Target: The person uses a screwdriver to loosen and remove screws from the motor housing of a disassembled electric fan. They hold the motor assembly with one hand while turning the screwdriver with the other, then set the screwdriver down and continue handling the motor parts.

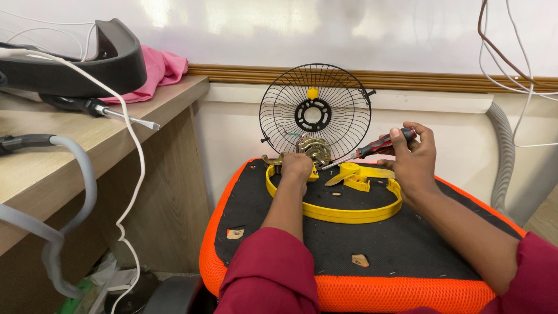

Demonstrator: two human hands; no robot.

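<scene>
My left hand [296,167] grips a brass-coloured fan motor [315,149] that stands on a black cushion with an orange rim [349,291]. My right hand [414,156] holds a red-and-black screwdriver [381,146], its tip pointing left at the motor. Behind the motor a round black wire fan guard [314,110] stands upright against the wall. A yellow plastic ring [343,214] lies flat on the cushion around my left wrist, with a yellow plastic piece [356,174] inside it.
A wooden desk [87,145] stands to the left with a second screwdriver [99,109], a black curved object [87,58], a pink cloth [160,67], a white cable [131,145] and a grey hose [70,174]. Another grey hose [504,157] and wires hang at the right wall.
</scene>
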